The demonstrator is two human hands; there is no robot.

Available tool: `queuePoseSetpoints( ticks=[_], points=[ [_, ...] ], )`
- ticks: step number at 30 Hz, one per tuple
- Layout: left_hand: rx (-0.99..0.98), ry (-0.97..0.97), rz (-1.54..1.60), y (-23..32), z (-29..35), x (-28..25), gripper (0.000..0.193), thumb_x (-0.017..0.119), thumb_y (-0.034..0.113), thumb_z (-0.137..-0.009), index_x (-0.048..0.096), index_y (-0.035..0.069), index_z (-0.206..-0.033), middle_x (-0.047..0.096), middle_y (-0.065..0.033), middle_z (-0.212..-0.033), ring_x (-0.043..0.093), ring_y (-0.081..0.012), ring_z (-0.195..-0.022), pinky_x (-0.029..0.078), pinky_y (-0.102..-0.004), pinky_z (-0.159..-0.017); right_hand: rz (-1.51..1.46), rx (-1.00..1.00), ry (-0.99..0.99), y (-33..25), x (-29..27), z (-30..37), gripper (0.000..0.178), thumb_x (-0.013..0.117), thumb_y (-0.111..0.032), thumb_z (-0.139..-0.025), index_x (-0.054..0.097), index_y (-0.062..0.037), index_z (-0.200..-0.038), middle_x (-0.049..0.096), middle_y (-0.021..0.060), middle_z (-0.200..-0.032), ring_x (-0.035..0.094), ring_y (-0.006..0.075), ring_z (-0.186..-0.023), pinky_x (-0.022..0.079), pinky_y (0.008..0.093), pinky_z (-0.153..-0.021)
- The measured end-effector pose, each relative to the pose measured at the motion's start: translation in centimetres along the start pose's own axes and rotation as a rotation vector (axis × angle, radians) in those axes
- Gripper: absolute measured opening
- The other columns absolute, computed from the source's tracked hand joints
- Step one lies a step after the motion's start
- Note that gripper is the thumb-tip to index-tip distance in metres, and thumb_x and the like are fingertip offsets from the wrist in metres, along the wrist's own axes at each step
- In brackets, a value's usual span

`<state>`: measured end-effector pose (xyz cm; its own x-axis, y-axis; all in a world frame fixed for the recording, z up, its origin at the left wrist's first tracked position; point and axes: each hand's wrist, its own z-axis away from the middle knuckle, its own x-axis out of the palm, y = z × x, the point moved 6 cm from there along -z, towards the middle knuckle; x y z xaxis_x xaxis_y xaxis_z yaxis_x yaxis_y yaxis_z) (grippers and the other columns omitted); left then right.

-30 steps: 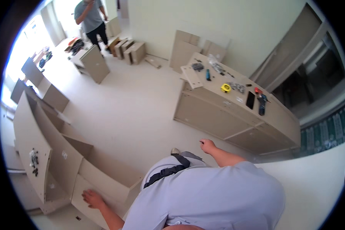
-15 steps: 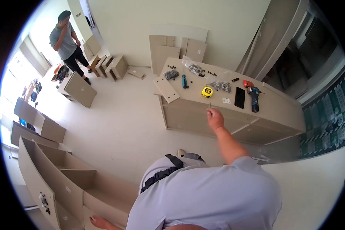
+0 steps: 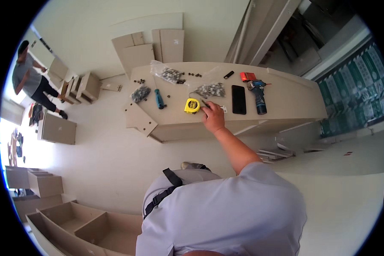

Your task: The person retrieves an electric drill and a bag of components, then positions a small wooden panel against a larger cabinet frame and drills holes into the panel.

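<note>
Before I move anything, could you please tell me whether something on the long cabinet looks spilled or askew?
Small dark fittings lie loose beside a clear bag, perhaps spilled. At the cabinet's left end, a board with holes sits aslant to the edges. Nothing looks clearly damaged.

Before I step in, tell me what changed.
The right hand reached forward over the cabinet top, beside the yellow tape measure, holding a slim item; the left hand came off the open unit and left view. Tape measure, phone and drill stayed put.
</note>
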<state>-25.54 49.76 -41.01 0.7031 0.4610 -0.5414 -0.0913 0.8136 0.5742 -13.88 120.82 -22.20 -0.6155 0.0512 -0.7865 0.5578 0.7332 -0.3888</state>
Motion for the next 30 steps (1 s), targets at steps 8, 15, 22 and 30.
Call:
queuePoseSetpoints(
  ticks=[8,15,22,30],
  points=[
    [-0.165,-0.083,0.119,-6.0,4.6,-2.5,0.042,0.069,0.024,-0.099,0.070,-0.003,-0.131,0.076,-0.0187,-0.124,0.071,-0.0257,-0.114,0.056,-0.0395,-0.097,-0.340,-0.097,0.112,-5.5,-2.0,0.7,0.024,0.068,-0.001,-0.087,0.074,-0.0053,-0.109,0.063,0.0173,-0.136,0.057,0.0376,-0.128,0.048,0.0468,-0.109],
    [-0.479,0.398,0.398,-4.1,4.5,-10.5,0.037,0.068,0.028,-0.100,0.074,0.000,-0.123,0.079,-0.0184,-0.111,0.075,-0.0275,-0.104,0.058,-0.0407,-0.091,-0.818,-0.658,-0.440,-36.7,5.7,-2.9,0.021,0.072,0.002,-0.080,0.075,-0.0074,-0.099,0.069,0.0137,-0.122,0.065,0.0340,-0.112,0.054,0.0437,-0.095],
    [-0.501,0.238,0.462,-13.0,0.9,-8.7,0.042,0.070,0.038,-0.096,0.077,0.005,-0.121,0.078,-0.0190,-0.114,0.074,-0.0325,-0.107,0.057,-0.0443,-0.096,-1.047,-0.910,-0.678,-61.1,13.0,-1.9,0.020,0.074,0.003,-0.080,0.074,-0.0069,-0.097,0.072,0.0112,-0.116,0.069,0.0331,-0.104,0.057,0.0426,-0.089],
    [-0.645,0.331,0.406,-22.9,-6.2,-25.7,0.049,0.065,0.043,-0.096,0.074,0.007,-0.128,0.076,-0.0201,-0.121,0.072,-0.0370,-0.113,0.056,-0.0469,-0.098,-0.602,-0.960,-1.204,-74.0,31.4,1.1,0.022,0.071,-0.021,-0.093,0.077,-0.0090,-0.110,0.073,0.0130,-0.122,0.069,0.0328,-0.113,0.058,0.0428,-0.097]
  ],
)
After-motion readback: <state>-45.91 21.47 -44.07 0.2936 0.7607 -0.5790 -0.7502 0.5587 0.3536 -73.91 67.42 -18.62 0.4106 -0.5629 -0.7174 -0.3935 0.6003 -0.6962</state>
